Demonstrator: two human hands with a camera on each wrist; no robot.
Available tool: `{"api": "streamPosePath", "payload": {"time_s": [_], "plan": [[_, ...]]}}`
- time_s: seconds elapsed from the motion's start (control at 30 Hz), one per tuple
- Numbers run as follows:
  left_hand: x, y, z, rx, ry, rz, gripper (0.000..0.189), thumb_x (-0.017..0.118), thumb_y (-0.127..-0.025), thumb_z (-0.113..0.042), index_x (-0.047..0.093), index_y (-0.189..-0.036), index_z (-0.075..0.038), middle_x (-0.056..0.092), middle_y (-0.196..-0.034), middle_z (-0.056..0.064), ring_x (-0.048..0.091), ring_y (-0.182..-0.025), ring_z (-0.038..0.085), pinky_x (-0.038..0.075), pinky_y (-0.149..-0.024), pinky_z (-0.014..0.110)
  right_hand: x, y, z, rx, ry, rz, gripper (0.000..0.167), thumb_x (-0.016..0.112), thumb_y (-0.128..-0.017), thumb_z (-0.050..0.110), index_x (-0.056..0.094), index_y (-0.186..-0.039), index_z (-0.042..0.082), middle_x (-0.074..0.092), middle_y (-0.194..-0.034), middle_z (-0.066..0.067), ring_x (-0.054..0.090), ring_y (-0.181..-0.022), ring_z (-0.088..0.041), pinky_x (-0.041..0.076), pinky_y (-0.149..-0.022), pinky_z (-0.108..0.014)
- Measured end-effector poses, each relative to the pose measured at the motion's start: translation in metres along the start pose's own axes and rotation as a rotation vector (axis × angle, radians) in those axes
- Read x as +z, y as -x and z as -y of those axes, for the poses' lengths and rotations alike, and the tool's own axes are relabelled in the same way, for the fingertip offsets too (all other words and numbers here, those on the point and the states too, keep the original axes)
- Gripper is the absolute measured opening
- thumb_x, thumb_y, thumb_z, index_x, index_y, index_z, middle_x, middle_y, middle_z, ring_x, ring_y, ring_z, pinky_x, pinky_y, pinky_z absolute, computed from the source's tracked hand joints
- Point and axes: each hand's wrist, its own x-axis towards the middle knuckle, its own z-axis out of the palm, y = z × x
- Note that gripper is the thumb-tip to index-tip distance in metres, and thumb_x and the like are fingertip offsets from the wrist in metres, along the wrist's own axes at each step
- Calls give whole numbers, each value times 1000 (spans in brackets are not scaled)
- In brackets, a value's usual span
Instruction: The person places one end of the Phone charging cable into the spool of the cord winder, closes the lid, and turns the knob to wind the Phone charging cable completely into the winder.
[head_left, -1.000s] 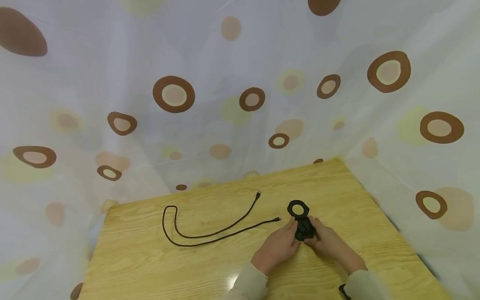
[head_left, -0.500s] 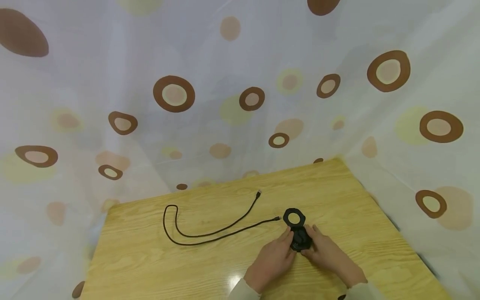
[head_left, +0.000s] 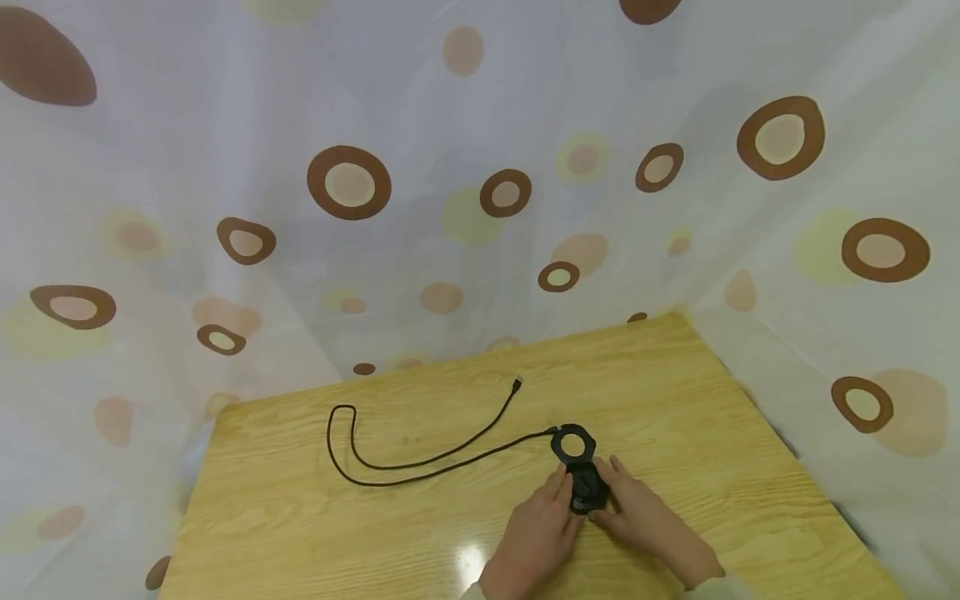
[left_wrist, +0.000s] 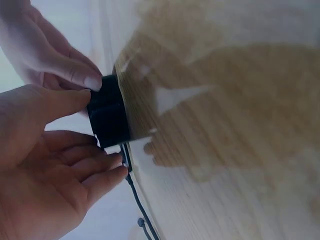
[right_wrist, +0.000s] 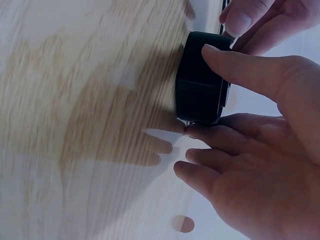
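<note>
A black hinged case (head_left: 587,490) with many-sided edges lies between my two hands, and its ring-shaped lid (head_left: 591,445) is folded out on the far side. My left hand (head_left: 534,527) grips the left side, thumb at the near edge and fingers along the flank. From the right, my right hand (head_left: 637,510) holds it between thumb and fingers. In the left wrist view the thick black case body (left_wrist: 109,112) is close over the wood. The right wrist view shows the thumb on its near side wall (right_wrist: 200,75). The small connector (head_left: 554,430) of a black cable overlaps the lid's left edge.
The black USB cable (head_left: 375,484) runs in a long loop across the wooden table (head_left: 285,517), its other plug (head_left: 517,383) lying farther back. A white curtain (head_left: 420,100) with brown spots encloses the table's back and sides.
Both hands have brought the case left and toward the body. The lid, earlier apart from the cable's connector, now overlaps it. The cable has stayed in place.
</note>
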Motion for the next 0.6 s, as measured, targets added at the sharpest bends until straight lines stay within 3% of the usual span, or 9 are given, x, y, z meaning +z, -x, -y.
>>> {"api": "streamPosePath", "payload": {"time_s": [0.1, 0.33, 0.6], "plan": [[1, 4, 0, -19, -36, -15, 51, 60, -109, -32, 58, -149, -1, 54, -159, 17, 65, -136, 25, 61, -97, 33, 4, -2, 3, -8, -12, 6, 81, 86, -89, 19, 46, -153, -11, 40, -154, -46, 47, -141, -63, 45, -110, -69], [-2, 14, 3, -73, -16, -38, 48, 60, -109, -30, 60, -147, -1, 55, -158, 18, 66, -135, 26, 61, -98, 35, 10, -4, 9, -50, -58, 24, 82, 86, -89, 19, 45, -154, -10, 38, -155, -47, 49, -140, -62, 44, -112, -68], [-4, 23, 5, -109, -83, -38, 50, 68, -104, -31, 62, -146, -4, 58, -156, 15, 69, -130, 25, 62, -96, 35, 21, -5, 11, -32, -95, 31, 84, 86, -89, 22, 44, -156, -6, 37, -157, -45, 49, -140, -61, 44, -112, -68]]}}
